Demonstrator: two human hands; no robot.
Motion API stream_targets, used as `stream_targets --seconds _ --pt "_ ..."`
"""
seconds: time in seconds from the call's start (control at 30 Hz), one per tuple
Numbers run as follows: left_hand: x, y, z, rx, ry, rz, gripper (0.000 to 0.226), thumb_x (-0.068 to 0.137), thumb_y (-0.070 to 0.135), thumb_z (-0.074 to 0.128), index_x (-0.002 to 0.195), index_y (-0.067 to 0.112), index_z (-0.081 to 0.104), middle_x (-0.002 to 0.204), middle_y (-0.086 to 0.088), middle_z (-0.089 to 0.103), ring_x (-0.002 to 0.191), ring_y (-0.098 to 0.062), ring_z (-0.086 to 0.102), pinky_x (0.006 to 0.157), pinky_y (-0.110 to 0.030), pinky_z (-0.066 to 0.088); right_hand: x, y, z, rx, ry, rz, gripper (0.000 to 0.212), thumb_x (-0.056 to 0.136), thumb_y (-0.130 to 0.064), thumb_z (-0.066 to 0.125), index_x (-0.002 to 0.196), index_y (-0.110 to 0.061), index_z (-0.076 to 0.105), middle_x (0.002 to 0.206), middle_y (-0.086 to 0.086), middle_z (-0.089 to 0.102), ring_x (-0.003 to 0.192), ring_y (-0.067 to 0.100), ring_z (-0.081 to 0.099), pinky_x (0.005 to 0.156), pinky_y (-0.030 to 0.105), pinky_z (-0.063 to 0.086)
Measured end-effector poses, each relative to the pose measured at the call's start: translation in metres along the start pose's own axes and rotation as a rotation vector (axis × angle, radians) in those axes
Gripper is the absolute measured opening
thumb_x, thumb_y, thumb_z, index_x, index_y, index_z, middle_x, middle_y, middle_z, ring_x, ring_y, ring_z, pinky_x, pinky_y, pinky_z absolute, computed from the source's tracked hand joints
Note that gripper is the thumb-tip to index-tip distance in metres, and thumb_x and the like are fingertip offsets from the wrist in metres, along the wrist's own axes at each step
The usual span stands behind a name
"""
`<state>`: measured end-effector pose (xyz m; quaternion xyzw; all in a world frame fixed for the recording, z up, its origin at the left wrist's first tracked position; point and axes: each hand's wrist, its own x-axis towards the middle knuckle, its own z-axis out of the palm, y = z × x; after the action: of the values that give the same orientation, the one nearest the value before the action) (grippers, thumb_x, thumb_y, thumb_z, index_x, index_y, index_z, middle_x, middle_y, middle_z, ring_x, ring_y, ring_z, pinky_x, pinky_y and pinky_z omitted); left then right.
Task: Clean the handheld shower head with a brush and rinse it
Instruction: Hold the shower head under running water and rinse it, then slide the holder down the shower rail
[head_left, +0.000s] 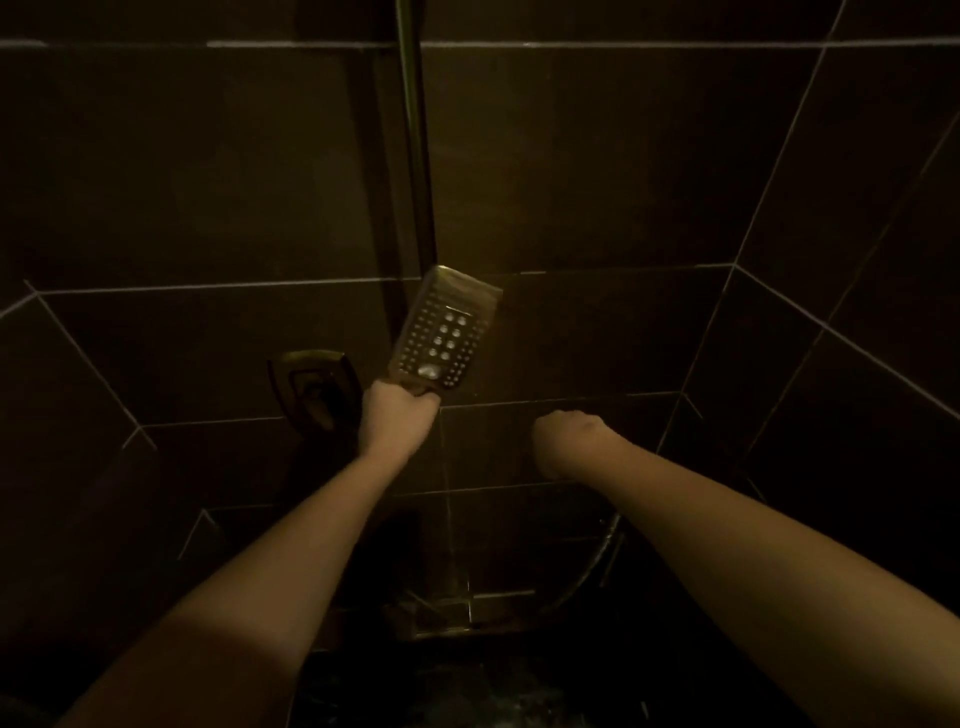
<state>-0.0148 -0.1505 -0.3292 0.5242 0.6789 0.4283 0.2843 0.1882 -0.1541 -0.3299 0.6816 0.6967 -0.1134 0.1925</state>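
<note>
The light is very dim. My left hand (397, 415) grips the handle of a rectangular handheld shower head (444, 330), whose nozzle face is turned toward me and tilted up to the right. My right hand (563, 441) is bent down at the wrist in front of the tiled wall, to the right of the shower head. Its fingers are hidden from me, so I cannot tell whether it holds anything. No brush shows in the view.
Dark wall tiles surround me. A vertical shower rail (413, 130) runs up the wall behind the head. A metal mixer control (311, 387) sits on the wall at left. The shower hose (605, 556) curves down at lower right, above a floor drain (457, 608).
</note>
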Motion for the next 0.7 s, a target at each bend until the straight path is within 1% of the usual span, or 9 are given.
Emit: stream_targets --seconds 0.07,0.13,0.27,0.33,0.4,0.47,0.53,0.6,0.7 --pt "0.003 0.004 -0.001 -0.139 0.007 -0.059 0.018 0.087 0.013 0.072 0.072 0.018 0.064 0.056 0.002 0.063 0.041 -0.010 0.060 0.039 -0.026 0.045 0.003 0.008 -0.017 0.193 0.101 -0.010 0.017 0.093 -0.021 0.059 0.108 -0.016 0.063 0.090 0.002 0.058 0.080 0.019 0.062 0.068 0.032 0.053" --pt "0.008 0.012 -0.008 -0.231 -0.040 -0.080 0.026 0.091 0.014 0.070 0.069 0.017 0.056 0.046 0.006 0.054 0.033 -0.009 0.052 0.037 -0.027 0.041 0.005 0.023 -0.049 0.459 0.206 -0.010 0.003 0.092 -0.023 0.062 0.093 -0.020 0.063 0.089 0.002 0.062 0.077 0.017 0.064 0.064 0.030 0.056" --pt "0.015 0.041 -0.030 -0.386 -0.103 -0.049 0.032 0.094 0.017 0.067 0.067 0.019 0.050 0.042 0.008 0.044 0.033 -0.009 0.043 0.038 -0.026 0.038 -0.008 0.064 -0.139 1.063 0.522 -0.077 0.018 0.092 -0.022 0.064 0.075 -0.017 0.059 0.066 -0.001 0.058 0.056 0.011 0.055 0.038 0.020 0.041" --pt "0.014 0.061 -0.040 -0.474 -0.120 -0.017 0.029 0.095 0.017 0.068 0.070 0.018 0.053 0.043 0.006 0.044 0.034 -0.011 0.043 0.036 -0.025 0.038 -0.021 0.081 -0.182 1.304 0.680 -0.112 0.018 0.094 -0.021 0.061 0.076 -0.017 0.058 0.063 -0.002 0.054 0.054 0.011 0.050 0.039 0.022 0.040" --pt "0.016 0.082 -0.050 -0.559 -0.166 0.010 0.026 0.095 0.018 0.068 0.071 0.017 0.056 0.045 0.005 0.045 0.035 -0.012 0.044 0.037 -0.024 0.040 -0.031 0.091 -0.226 1.489 0.793 -0.143 0.010 0.096 -0.020 0.057 0.088 -0.018 0.062 0.073 -0.002 0.056 0.056 0.009 0.050 0.043 0.022 0.040" --pt "0.019 0.107 -0.059 -0.630 -0.221 0.031 0.030 0.094 0.019 0.070 0.066 0.018 0.059 0.045 0.003 0.044 0.035 -0.013 0.044 0.038 -0.023 0.040 -0.041 0.097 -0.267 1.574 0.869 -0.200 0.009 0.098 -0.022 0.056 0.099 -0.018 0.063 0.078 -0.003 0.055 0.056 0.006 0.049 0.044 0.020 0.040" --pt "0.025 0.133 -0.067 -0.678 -0.237 0.058 0.037 0.091 0.021 0.072 0.056 0.022 0.060 0.045 0.001 0.043 0.035 -0.014 0.042 0.039 -0.024 0.039 -0.051 0.099 -0.307 1.599 0.928 -0.259 0.018 0.097 -0.031 0.058 0.107 -0.017 0.062 0.079 -0.004 0.055 0.056 0.004 0.050 0.046 0.018 0.041" --pt "0.031 0.157 -0.075 -0.693 -0.246 0.102 0.044 0.089 0.022 0.074 0.047 0.024 0.059 0.045 0.001 0.042 0.034 -0.014 0.041 0.040 -0.026 0.039 -0.059 0.095 -0.343 1.594 0.973 -0.275 0.036 0.095 -0.042 0.059 0.119 -0.016 0.058 0.090 -0.005 0.059 0.069 0.005 0.057 0.054 0.021 0.044" --pt "0.038 0.186 -0.087 -0.680 -0.269 0.176 0.045 0.089 0.023 0.074 0.046 0.024 0.061 0.045 0.001 0.043 0.036 -0.014 0.041 0.040 -0.027 0.039 -0.065 0.084 -0.386 1.513 1.014 -0.294 0.052 0.091 -0.057 0.056 0.124 -0.016 0.057 0.103 -0.004 0.062 0.087 0.010 0.060 0.065 0.025 0.044"
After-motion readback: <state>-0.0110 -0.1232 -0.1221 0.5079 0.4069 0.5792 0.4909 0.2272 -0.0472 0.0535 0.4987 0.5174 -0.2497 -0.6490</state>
